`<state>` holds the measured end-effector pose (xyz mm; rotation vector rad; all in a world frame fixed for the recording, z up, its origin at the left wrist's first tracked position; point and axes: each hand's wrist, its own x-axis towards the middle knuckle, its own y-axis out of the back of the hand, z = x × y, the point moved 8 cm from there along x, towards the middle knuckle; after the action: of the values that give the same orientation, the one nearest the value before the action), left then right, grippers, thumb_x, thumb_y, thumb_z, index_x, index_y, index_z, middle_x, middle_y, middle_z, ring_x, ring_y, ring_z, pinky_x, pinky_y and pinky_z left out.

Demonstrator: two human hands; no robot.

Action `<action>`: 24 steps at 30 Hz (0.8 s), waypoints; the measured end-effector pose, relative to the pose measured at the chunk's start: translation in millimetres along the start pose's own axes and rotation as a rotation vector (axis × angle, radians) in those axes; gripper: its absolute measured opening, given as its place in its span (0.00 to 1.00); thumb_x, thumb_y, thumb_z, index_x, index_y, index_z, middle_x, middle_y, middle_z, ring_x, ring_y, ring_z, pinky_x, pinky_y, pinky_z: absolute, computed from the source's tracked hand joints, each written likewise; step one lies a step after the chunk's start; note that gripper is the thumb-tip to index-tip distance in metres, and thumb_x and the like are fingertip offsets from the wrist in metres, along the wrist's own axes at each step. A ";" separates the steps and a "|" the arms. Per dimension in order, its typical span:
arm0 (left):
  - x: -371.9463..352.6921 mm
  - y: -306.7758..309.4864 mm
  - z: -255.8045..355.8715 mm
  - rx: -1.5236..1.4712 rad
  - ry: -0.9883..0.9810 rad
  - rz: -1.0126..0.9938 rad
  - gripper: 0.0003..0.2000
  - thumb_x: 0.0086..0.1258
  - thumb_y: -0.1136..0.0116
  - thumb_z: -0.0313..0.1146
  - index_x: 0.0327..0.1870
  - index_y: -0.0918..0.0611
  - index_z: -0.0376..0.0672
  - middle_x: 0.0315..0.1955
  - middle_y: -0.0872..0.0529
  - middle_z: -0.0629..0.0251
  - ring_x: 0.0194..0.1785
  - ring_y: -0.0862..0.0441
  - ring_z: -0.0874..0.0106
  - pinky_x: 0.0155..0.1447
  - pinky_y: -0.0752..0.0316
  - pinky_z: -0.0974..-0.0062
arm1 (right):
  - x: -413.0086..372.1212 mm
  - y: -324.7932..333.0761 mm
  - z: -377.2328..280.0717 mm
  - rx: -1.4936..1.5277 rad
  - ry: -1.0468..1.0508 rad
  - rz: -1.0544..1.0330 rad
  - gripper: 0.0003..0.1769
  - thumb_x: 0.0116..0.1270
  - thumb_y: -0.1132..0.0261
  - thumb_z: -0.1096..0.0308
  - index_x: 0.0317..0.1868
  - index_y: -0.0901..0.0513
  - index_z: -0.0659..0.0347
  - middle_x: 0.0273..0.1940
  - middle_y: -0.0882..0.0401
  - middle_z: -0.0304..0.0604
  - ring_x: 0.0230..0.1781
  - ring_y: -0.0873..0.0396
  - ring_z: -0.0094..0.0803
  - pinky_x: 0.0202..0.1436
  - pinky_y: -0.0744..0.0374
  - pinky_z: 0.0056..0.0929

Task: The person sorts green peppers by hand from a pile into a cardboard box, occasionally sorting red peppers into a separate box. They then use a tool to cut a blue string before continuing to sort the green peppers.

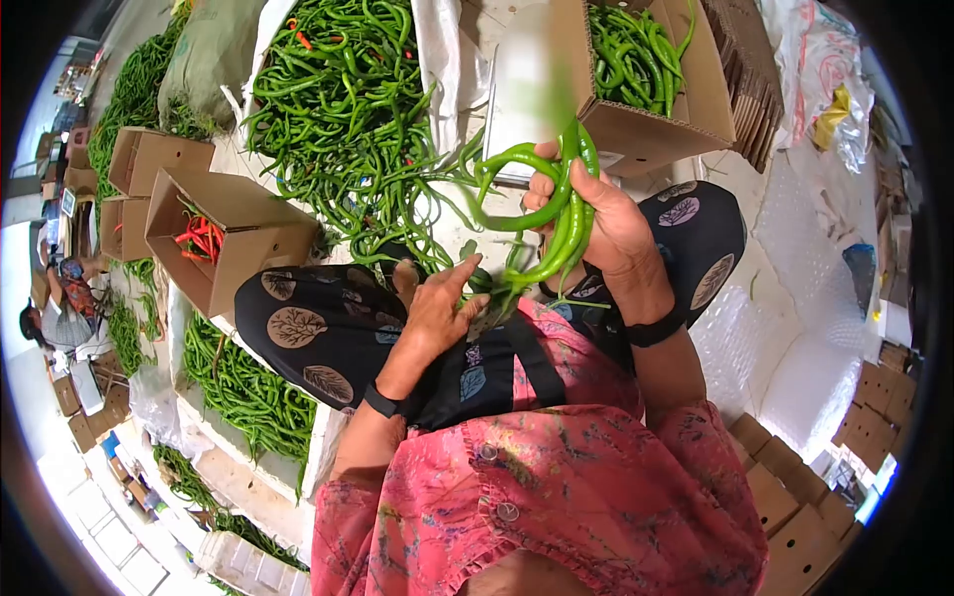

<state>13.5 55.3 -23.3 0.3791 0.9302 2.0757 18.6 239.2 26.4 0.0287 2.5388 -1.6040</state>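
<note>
Several long green chili peppers are held in my right hand, its thumb and fingers wrapped round them, some curling out to the left. My left hand is just left of the lower ends of the bunch, fingers spread, palm down over my lap. Beyond both hands, a big heap of green peppers spills from a white sack toward my knees. A cardboard box with green peppers inside stands beyond my right hand. A blurred pale and green shape hides part of the space beside that box.
At the left stand an open box with red peppers and more cartons. Green peppers fill a container at lower left. Flattened cardboard is stacked at upper right. Another person sits at the far left.
</note>
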 end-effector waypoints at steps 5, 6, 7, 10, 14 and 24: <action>7.8 19.8 4.6 -0.693 0.425 -0.105 0.19 0.73 0.44 0.29 0.64 0.26 0.39 0.48 0.14 0.58 0.53 0.19 0.72 0.58 0.27 0.74 | 5.9 -1.5 -19.1 0.098 0.108 0.047 0.17 0.75 0.43 0.62 0.59 0.28 0.61 0.44 0.23 0.44 0.49 0.21 0.39 0.54 0.20 0.43; 10.1 25.5 6.2 -0.755 0.396 -0.081 0.19 0.73 0.45 0.28 0.64 0.26 0.38 0.46 0.14 0.60 0.51 0.19 0.72 0.57 0.27 0.74 | 6.5 -4.6 -21.3 0.098 0.115 0.047 0.17 0.75 0.43 0.62 0.59 0.28 0.61 0.44 0.23 0.44 0.49 0.21 0.39 0.54 0.20 0.43; 11.6 28.0 7.5 -0.815 0.372 -0.063 0.18 0.72 0.44 0.27 0.62 0.25 0.36 0.45 0.14 0.61 0.48 0.19 0.74 0.54 0.27 0.75 | 7.4 -10.0 -24.3 0.099 0.129 0.050 0.17 0.75 0.43 0.62 0.59 0.28 0.61 0.44 0.23 0.45 0.50 0.21 0.40 0.56 0.20 0.45; 11.4 33.7 13.2 -0.927 0.350 -0.008 0.18 0.72 0.44 0.29 0.61 0.24 0.39 0.41 0.14 0.65 0.42 0.20 0.78 0.46 0.27 0.80 | 6.9 -17.8 -30.2 0.105 0.164 0.047 0.16 0.75 0.43 0.64 0.58 0.27 0.60 0.45 0.22 0.46 0.53 0.21 0.44 0.60 0.22 0.49; 7.5 50.7 24.7 -0.961 0.417 0.116 0.18 0.71 0.42 0.29 0.60 0.23 0.38 0.42 0.14 0.64 0.46 0.20 0.76 0.51 0.27 0.79 | 2.9 -28.2 -38.4 0.095 0.186 0.062 0.14 0.74 0.42 0.66 0.57 0.26 0.60 0.46 0.22 0.47 0.56 0.21 0.44 0.61 0.23 0.49; 14.8 138.8 90.6 -0.706 0.134 0.278 0.13 0.67 0.44 0.21 0.52 0.20 0.33 0.38 0.15 0.61 0.37 0.18 0.74 0.45 0.23 0.77 | -50.8 -105.4 -160.3 -0.561 0.658 0.317 0.32 0.70 0.38 0.71 0.69 0.42 0.70 0.40 0.23 0.49 0.38 0.19 0.35 0.44 0.19 0.34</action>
<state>-23.5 55.4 138.9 -0.0113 0.1724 2.5433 42.4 340.9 195.2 0.9821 3.1389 -0.8034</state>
